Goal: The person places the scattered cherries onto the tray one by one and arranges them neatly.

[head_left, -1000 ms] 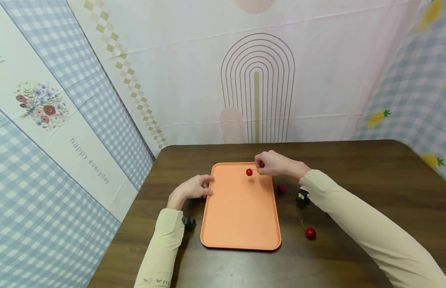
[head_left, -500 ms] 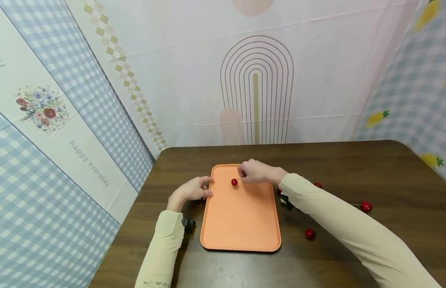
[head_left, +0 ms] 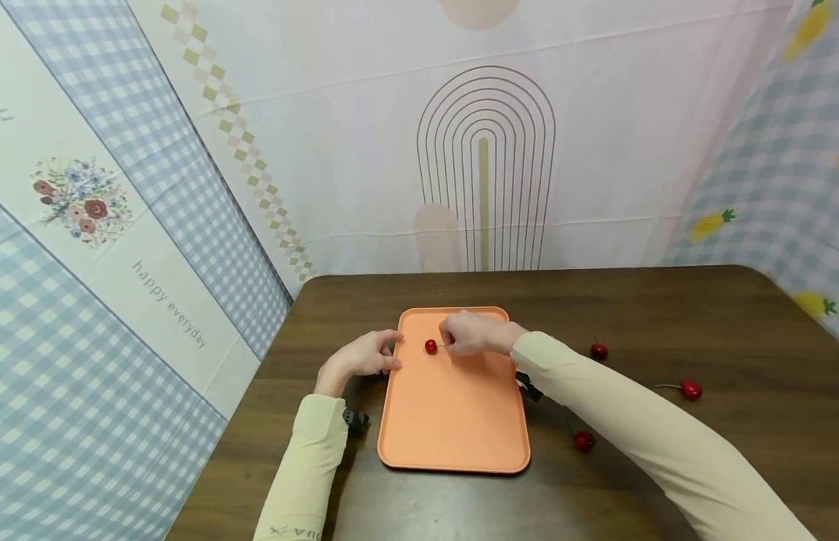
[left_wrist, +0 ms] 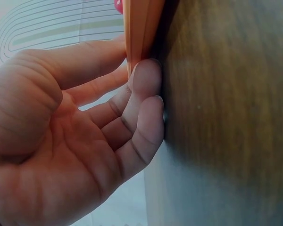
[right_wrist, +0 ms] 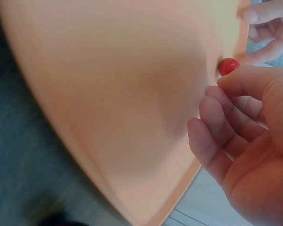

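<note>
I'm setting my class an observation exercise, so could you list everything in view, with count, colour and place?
Table: one, dark brown, below the cloths.
Tray: one, orange, on the table.
Held cherry: one, red, at the tray's far left part; whether it touches is unclear.
Loose cherries: three in the head view, red, on the table right of the tray.
Back cloth: one, white with arch lines, behind the table.
Side cloths: two, blue-and-white checked, left and right.
Wrist devices: two, dark, by the cuffs.
Sleeves: two, pale yellow, left and right.
Left hand: one, bare, holding the tray's left rim.
Right hand: one, bare, pinching the held cherry's stem.
</note>
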